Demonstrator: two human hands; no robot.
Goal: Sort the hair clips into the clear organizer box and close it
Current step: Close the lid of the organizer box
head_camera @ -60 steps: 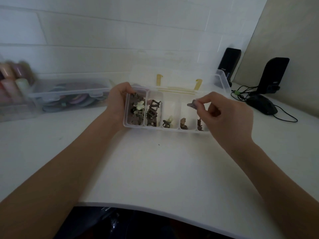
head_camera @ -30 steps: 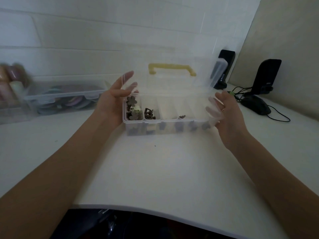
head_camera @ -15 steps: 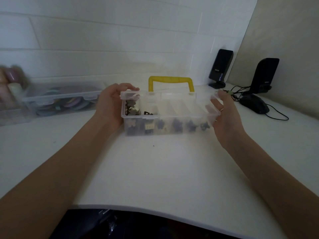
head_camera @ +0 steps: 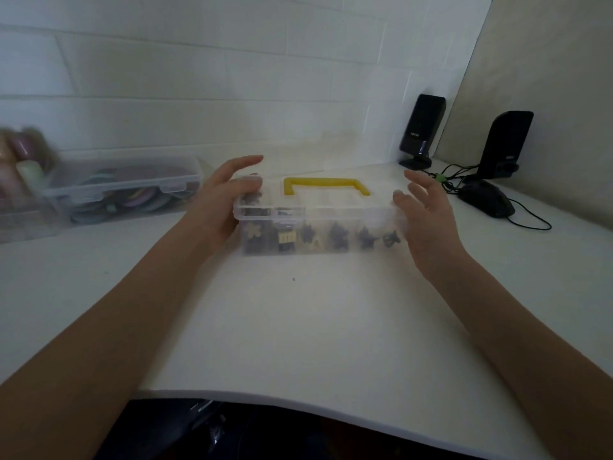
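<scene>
A white table with a curved near edge fills the lower view, backed by a white tiled wall that meets a beige panel at two o'clock. Two black speakers stand in that corner, with a dark computer mouse and its trailing cable just in front of them. At nine o'clock sits a second clear storage box holding coloured rings, and blurred pastel items show at the far left edge. The clear organizer box rests on the table near the centre, slightly toward twelve o'clock, with its lid down and its yellow handle lying flat on top; dark and pale hair clips show through the front wall in a row of compartments. The box lies between the two hands. The left hand, at the box's nine o'clock end, has its thumb pressed on the lid's corner and its fingers stretched out straight above — not curled around anything. The right hand, at the three o'clock end, is spread with fingers apart, its palm facing the box's end wall; whether it touches the plastic or hangs just beside it cannot be told. Neither hand holds a clip.
</scene>
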